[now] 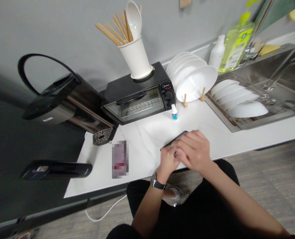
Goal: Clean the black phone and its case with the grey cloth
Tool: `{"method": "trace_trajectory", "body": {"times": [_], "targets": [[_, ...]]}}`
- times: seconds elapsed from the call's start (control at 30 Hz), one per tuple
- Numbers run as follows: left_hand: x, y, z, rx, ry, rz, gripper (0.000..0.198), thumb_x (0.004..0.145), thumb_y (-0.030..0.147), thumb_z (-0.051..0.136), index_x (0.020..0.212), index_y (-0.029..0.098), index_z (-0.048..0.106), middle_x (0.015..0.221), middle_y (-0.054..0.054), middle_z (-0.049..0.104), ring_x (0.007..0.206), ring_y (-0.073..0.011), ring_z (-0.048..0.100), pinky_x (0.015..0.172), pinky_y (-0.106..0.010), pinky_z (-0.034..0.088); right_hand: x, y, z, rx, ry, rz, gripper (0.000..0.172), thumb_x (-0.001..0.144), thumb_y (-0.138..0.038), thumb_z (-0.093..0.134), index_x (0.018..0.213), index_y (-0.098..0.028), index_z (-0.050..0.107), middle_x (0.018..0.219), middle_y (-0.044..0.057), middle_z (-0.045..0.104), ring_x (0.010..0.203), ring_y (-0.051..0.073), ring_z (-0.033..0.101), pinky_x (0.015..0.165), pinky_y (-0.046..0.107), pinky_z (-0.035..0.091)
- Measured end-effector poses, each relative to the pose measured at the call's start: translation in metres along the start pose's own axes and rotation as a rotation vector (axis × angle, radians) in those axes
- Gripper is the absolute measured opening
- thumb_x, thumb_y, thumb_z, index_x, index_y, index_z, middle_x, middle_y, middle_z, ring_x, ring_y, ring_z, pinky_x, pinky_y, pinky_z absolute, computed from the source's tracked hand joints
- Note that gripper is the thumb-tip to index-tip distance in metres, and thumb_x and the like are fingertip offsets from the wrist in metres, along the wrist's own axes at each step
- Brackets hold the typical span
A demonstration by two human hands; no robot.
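Observation:
My left hand (168,160), with a watch on its wrist, is closed at the counter's front edge. My right hand (196,151) lies over its fingers, its own fingers bent and pressed together. A small shiny bit (175,153) shows where the hands meet; what they hold, if anything, is hidden. Partly under the hands, a flat dark object (173,141) rests on the white counter (142,142). Beyond them a small white bottle with a blue label (174,112) stands upright by the toaster oven (140,99).
A black drinks machine (85,109) and a pixelated flat item (120,159) are on the left. A cup of chopsticks (136,58) tops the oven. White plates (196,83) stand in a rack beside the sink (281,116), which holds bowls (247,109); soap bottles (238,43) stand behind.

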State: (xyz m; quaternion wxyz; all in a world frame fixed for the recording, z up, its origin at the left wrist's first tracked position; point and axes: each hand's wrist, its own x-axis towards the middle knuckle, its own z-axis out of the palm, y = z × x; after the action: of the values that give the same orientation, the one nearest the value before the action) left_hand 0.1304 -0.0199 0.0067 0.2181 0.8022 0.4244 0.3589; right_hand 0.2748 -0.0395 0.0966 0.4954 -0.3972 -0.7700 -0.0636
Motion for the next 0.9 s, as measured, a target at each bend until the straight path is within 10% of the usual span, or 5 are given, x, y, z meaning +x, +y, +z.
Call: {"method": "trace_trajectory", "body": {"times": [0.3, 0.53, 0.73, 0.9], "targets": [[0.011, 0.017, -0.009, -0.441, 0.414, -0.464, 0.026, 0.084, 0.034, 0.078, 0.098, 0.013, 0.080, 0.099, -0.010, 0.082, 0.091, -0.0248, 0.079, 0.085, -0.033, 0.063, -0.033, 0.046, -0.003, 0.385, 0.237, 0.792, 0.059, 0.108, -0.055, 0.041, 0.060, -0.023, 0.053, 0.052, -0.002, 0.046, 0.046, 0.014, 0.041, 0.049, 0.031, 0.029], [0.013, 0.032, -0.049, -0.093, 0.057, -0.343, 0.027, 0.092, 0.019, 0.065, 0.119, 0.021, 0.065, 0.109, -0.007, 0.081, 0.097, -0.0246, 0.078, 0.086, -0.034, 0.059, -0.012, 0.029, -0.012, 0.393, 0.613, 0.647, 0.043, 0.110, -0.047, 0.032, 0.074, -0.026, 0.044, 0.073, 0.002, 0.050, 0.069, 0.020, 0.054, 0.065, 0.034, 0.043], [0.006, 0.040, -0.061, 0.442, -0.119, -0.193, 0.019, 0.099, 0.024, 0.061, 0.117, 0.029, 0.066, 0.090, -0.002, 0.080, 0.073, -0.0229, 0.075, 0.066, -0.027, 0.049, -0.008, 0.019, 0.004, 0.275, 0.365, 0.428, 0.017, 0.106, -0.034, 0.041, 0.102, -0.023, 0.054, 0.103, 0.008, 0.063, 0.100, 0.025, 0.060, 0.090, 0.041, 0.047], [-0.007, 0.027, -0.050, 0.551, -0.106, -0.110, 0.033, 0.097, 0.016, 0.064, 0.125, 0.031, 0.071, 0.096, -0.003, 0.081, 0.076, -0.0207, 0.075, 0.062, -0.026, 0.047, -0.032, 0.038, 0.026, 0.159, -0.015, 0.581, 0.033, 0.108, -0.036, 0.038, 0.092, -0.021, 0.063, 0.082, 0.004, 0.066, 0.078, 0.021, 0.061, 0.074, 0.034, 0.044]]}}
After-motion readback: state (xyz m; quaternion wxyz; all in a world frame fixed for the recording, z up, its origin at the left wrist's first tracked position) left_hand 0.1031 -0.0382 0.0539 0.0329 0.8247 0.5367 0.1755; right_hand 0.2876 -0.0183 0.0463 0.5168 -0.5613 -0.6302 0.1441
